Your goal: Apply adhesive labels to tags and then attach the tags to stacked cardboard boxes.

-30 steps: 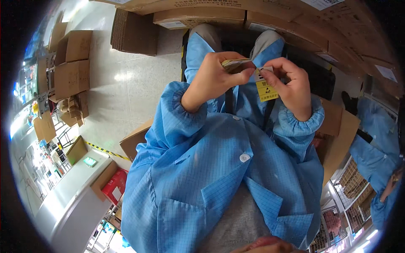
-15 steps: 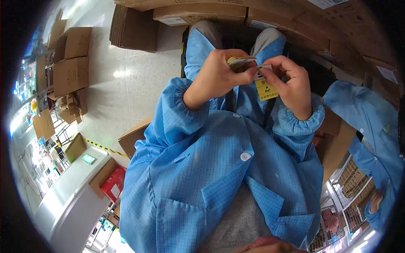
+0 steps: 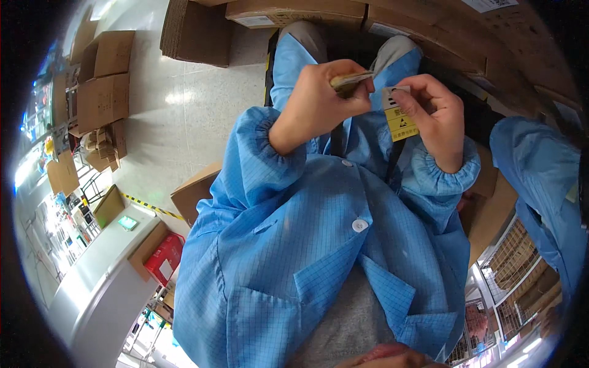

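Over my lap, my left hand [image 3: 325, 101] is closed around a small stack of yellow-and-white labels [image 3: 352, 80], seen nearly edge-on between thumb and curled fingers. My right hand [image 3: 437, 119] pinches a single label [image 3: 402, 125] by its white upper end, thumb in front. That label has a yellow lower part with a black triangle symbol and dark print, and its face is turned up toward me. A short gap separates it from my left hand. Blue checked sleeves with gathered cuffs cover both forearms.
Cardboard boxes [image 3: 423, 43] line the space beyond my knees. Flattened cartons [image 3: 195, 34] stand at the far left, an open box [image 3: 103, 101] further left. A person in a blue coat [image 3: 540, 172] is close on my right. A red box [image 3: 165, 260] lies beside a white machine [image 3: 101, 294].
My hands have parted: the right one has moved right with its single label, away from the stack in my left hand. The neighbouring person has shifted.
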A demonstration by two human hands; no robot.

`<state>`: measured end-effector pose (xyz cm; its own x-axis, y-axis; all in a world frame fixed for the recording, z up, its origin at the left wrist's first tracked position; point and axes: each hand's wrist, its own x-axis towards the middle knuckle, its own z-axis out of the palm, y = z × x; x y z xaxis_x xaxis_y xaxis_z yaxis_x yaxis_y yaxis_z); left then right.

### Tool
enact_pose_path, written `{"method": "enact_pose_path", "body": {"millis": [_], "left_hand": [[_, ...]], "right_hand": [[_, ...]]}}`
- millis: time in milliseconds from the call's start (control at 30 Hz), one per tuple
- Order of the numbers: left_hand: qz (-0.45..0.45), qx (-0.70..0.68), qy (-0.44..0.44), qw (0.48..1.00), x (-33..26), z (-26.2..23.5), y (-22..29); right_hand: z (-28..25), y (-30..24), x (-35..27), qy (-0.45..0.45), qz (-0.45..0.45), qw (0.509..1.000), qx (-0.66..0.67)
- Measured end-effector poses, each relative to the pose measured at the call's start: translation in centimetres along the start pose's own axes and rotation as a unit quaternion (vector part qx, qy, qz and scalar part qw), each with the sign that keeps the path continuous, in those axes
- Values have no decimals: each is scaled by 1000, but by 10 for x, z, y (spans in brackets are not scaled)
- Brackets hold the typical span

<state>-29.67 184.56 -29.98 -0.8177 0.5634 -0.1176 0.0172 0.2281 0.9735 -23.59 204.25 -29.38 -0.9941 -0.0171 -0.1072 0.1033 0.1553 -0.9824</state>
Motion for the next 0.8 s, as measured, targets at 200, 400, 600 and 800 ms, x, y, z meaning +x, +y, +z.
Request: {"method": "enact_pose_path", "body": {"millis": [200, 400, 600, 800], "left_hand": [[-1, -50, -21, 999, 0, -7, -6], [53, -97, -35, 993, 4, 7, -12], [-36, -164, -45, 985, 2, 5, -11], [-78, -190, -64, 977, -3, 1, -19]], "right_hand": [[-3, -1, -1, -1, -7, 1000, -11], [-1, 4, -3, 4, -9, 1000, 16], [-4, 9, -2, 5, -12, 1000, 4], [8, 8, 6, 28, -138, 986, -92]]}}
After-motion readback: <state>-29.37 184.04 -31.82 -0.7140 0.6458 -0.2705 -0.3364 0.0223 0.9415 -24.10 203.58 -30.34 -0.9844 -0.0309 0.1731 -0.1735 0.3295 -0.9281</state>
